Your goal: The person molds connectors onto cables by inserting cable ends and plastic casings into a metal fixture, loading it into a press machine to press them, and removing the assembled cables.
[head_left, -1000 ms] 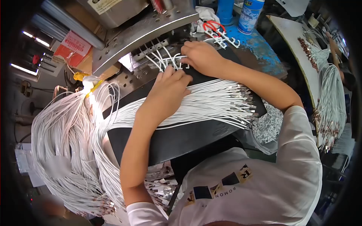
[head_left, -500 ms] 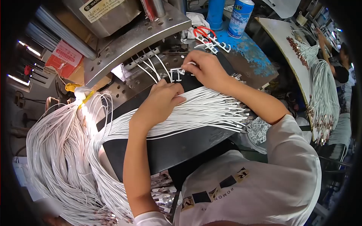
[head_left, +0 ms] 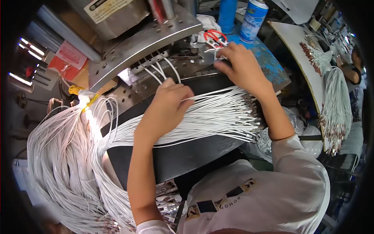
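Note:
My left hand (head_left: 167,105) is closed at the upper edge of a bundle of white cables (head_left: 218,113) on a black work surface. Several white cables (head_left: 157,72) run from its fingers up into a slotted metal block (head_left: 150,62) beneath the machine plate; the exact grip is hidden. Up and to the right, my right hand (head_left: 246,70) reaches to a small pile of white plastic frames (head_left: 212,50), thumb and forefinger apart. Part of that pile lies behind its fingers. Red-handled pliers (head_left: 215,35) rest just behind the pile.
A perforated metal plate (head_left: 152,39) overhangs the far side. A spray can (head_left: 253,21) and a blue cylinder (head_left: 227,17) stand at the back. Thick cable bundles (head_left: 62,163) hang at left. A bag of white parts (head_left: 267,142) sits right. A co-worker's arm (head_left: 346,70) shows far right.
My right hand has moved up and right, from beside the left hand to the pile of white frames. The white frame near my left fingers no longer shows there. My left hand stays nearly in place.

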Action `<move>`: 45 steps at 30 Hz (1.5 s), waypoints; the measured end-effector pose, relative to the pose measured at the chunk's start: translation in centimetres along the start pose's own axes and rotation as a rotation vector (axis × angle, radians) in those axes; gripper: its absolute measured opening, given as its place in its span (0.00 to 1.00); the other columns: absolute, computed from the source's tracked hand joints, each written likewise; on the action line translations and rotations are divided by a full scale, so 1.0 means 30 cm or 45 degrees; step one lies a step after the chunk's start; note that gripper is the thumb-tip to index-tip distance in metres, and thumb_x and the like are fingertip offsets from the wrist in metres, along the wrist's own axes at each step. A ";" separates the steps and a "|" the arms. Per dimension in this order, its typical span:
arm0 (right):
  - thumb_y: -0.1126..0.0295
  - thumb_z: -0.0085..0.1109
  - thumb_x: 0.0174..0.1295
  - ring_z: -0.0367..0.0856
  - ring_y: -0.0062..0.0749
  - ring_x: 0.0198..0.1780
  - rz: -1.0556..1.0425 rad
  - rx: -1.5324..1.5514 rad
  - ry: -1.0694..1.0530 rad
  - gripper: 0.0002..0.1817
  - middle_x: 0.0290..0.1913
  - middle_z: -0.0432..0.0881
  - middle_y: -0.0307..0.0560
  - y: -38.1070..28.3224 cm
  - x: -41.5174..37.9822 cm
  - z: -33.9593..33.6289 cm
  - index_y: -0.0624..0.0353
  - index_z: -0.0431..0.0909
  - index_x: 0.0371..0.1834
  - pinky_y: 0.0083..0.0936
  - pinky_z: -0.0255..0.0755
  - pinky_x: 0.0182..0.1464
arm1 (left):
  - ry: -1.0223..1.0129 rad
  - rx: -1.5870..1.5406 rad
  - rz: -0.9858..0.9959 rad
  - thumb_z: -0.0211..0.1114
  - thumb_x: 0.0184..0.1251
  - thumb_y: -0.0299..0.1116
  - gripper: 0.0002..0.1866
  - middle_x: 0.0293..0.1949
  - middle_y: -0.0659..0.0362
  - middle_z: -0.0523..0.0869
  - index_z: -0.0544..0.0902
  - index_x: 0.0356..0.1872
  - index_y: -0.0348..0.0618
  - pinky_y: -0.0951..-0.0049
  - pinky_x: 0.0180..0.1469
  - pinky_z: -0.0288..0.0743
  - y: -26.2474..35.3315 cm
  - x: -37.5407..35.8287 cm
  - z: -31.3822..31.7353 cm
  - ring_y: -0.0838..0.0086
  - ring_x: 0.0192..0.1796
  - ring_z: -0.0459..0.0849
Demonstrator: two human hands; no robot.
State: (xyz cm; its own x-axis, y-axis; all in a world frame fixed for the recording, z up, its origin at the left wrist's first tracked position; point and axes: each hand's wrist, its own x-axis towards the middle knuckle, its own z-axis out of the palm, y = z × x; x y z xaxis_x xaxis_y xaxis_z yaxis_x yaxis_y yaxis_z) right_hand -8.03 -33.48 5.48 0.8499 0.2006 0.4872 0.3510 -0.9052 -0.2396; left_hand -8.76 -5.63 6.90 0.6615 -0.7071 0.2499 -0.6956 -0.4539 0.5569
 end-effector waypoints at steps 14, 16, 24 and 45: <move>0.69 0.77 0.59 0.76 0.41 0.34 0.180 0.488 -0.424 0.18 0.33 0.79 0.50 -0.040 0.009 -0.002 0.62 0.77 0.46 0.35 0.71 0.40 | -0.709 -1.371 -0.148 0.66 0.81 0.35 0.09 0.28 0.72 0.80 0.83 0.48 0.38 0.82 0.29 0.63 0.105 0.007 0.006 0.92 0.30 0.71; 0.71 0.76 0.59 0.77 0.42 0.39 0.194 0.490 -0.456 0.18 0.37 0.78 0.51 -0.059 0.003 -0.012 0.64 0.80 0.49 0.35 0.71 0.44 | -0.835 -1.366 -0.105 0.66 0.82 0.36 0.11 0.29 0.71 0.80 0.83 0.50 0.38 0.82 0.29 0.64 0.127 0.027 0.019 0.91 0.29 0.72; 0.73 0.69 0.68 0.79 0.32 0.46 0.023 0.806 -0.743 0.11 0.41 0.79 0.45 -0.010 0.027 -0.028 0.67 0.82 0.48 0.31 0.71 0.51 | -0.742 -2.002 -0.301 0.60 0.80 0.31 0.09 0.35 0.61 0.86 0.84 0.49 0.37 0.79 0.28 0.70 0.246 0.045 0.349 0.85 0.29 0.79; 0.62 0.64 0.76 0.75 0.17 0.38 -0.092 1.381 -0.501 0.17 0.36 0.83 0.37 -0.075 0.008 0.106 0.62 0.81 0.59 0.21 0.70 0.39 | 0.031 -1.508 -0.815 0.64 0.79 0.31 0.09 0.34 0.61 0.84 0.85 0.44 0.35 0.77 0.37 0.71 -0.020 0.026 0.142 0.79 0.33 0.79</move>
State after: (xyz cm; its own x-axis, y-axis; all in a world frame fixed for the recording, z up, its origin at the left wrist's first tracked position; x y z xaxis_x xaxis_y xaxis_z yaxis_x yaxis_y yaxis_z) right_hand -7.36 -30.20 3.48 0.8110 0.5140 0.2794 0.3946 -0.1279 -0.9099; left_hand -9.01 -8.22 3.37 0.7897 -0.5334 -0.3030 0.3860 0.0482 0.9212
